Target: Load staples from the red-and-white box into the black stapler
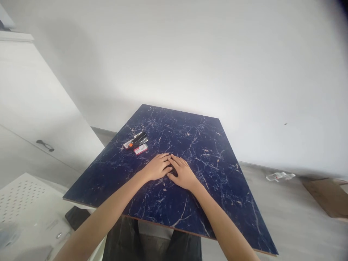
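Observation:
My left hand (158, 166) lies flat on the blue marbled tabletop (185, 130), fingers stretched out. Beside it, my right hand (181, 172) also rests palm down with its fingers extended. The fingertips of both hands meet near the middle of the table, and neither hand holds anything. To the left of my left hand and farther back is a black tool with an orange end (137, 140), which looks like a stapler. Shiny silver strips lie along it. A small red and white box (140, 149) sits just in front, and another pale packet is partly hidden under the tool.
A white cabinet with a dark handle (45, 145) stands at the left. Below it is a white perforated surface (23, 192). The pale wall (190, 54) rises behind the table. On the floor at the right are a clear plastic bottle (280, 176) and brown cardboard (326, 195).

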`<state>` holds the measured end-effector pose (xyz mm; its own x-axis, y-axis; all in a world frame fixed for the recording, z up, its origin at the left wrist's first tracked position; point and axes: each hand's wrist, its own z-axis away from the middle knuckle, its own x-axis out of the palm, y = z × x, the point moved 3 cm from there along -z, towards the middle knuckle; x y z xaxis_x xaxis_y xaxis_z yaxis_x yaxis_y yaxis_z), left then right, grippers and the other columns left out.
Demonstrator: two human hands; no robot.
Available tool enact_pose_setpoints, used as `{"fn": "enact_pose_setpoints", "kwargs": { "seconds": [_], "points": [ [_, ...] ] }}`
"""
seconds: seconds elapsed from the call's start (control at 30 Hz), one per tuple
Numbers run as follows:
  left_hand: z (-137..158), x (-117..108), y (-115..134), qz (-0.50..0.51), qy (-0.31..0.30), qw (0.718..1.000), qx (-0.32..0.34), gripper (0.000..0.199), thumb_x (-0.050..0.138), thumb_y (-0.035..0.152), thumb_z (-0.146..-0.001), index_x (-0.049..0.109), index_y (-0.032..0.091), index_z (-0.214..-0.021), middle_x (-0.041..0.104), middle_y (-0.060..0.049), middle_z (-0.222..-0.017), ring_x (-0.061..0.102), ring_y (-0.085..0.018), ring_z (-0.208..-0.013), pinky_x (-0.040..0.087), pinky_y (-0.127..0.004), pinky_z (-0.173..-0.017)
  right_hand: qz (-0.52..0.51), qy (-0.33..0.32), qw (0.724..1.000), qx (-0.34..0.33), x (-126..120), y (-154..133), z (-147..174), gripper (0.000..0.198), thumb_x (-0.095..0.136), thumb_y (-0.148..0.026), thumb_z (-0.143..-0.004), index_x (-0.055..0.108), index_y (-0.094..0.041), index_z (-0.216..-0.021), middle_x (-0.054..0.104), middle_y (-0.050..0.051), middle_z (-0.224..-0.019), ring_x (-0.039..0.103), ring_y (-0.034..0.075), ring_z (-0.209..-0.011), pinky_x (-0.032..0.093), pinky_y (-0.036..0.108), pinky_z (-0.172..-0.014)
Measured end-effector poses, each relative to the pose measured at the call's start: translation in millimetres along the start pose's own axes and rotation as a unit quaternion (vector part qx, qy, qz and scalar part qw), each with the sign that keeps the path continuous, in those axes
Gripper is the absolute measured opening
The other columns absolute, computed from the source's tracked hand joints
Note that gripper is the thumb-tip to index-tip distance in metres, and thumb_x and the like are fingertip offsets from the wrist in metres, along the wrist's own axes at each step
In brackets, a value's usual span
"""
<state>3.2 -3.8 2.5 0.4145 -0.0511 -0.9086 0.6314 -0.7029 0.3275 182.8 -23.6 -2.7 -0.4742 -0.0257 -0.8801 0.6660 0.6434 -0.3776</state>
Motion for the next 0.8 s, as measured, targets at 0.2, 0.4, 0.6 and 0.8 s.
{"fn": "enact_pose_setpoints", "kwargs": {
  "seconds": [0.2,0.4,0.6,0.8],
  "points": [
    [0.0,-4.7,-1.2,0.011,0.023,1.000,0.000,0.031,0.054,0.030,-0.106,0.075,0.022,-0.127,0.067,-0.009,-0.145,0.055,-0.028,-0.143,0.041,-0.052,-0.124,-0.014,0.005,1.000,0.012,-2.1,-0.3,-1.7,0.068,0.067,-0.037,-0.093,0.051,-0.021,-0.157,0.049,0.014,-0.164,0.047,0.032,-0.151,0.034,0.058,-0.127],
    [0.6,-13.3,-5.4,0.031,0.081,0.996,-0.017,0.033,0.047,0.029,-0.108,0.080,0.023,-0.106,0.079,-0.007,-0.117,0.069,-0.023,-0.113,0.052,-0.045,-0.107,-0.012,-0.009,0.999,0.032,-2.5,0.8,-2.4,0.065,0.067,-0.040,-0.094,0.055,-0.020,-0.155,0.054,0.014,-0.160,0.046,0.034,-0.151,0.034,0.058,-0.127],
    [16.0,-52.8,-41.7,-0.017,0.244,0.959,-0.142,0.032,0.049,0.035,-0.105,0.076,0.025,-0.119,0.076,-0.008,-0.123,0.066,-0.028,-0.120,0.047,-0.052,-0.112,-0.009,-0.025,0.999,0.036,-3.5,4.3,-1.8,0.055,0.063,-0.049,-0.099,0.064,-0.022,-0.147,0.052,0.013,-0.162,0.045,0.035,-0.152,0.034,0.061,-0.127],
    [62.6,-81.1,-126.1,-0.089,0.252,0.896,-0.355,0.075,0.067,0.052,-0.093,0.048,0.021,-0.158,0.041,-0.018,-0.166,0.036,-0.044,-0.154,0.031,-0.062,-0.125,-0.005,-0.047,0.998,0.033,-2.9,5.0,-0.3,0.056,0.059,-0.052,-0.102,0.061,-0.022,-0.150,0.046,0.013,-0.166,0.040,0.035,-0.156,0.031,0.062,-0.128]
  ]
}}
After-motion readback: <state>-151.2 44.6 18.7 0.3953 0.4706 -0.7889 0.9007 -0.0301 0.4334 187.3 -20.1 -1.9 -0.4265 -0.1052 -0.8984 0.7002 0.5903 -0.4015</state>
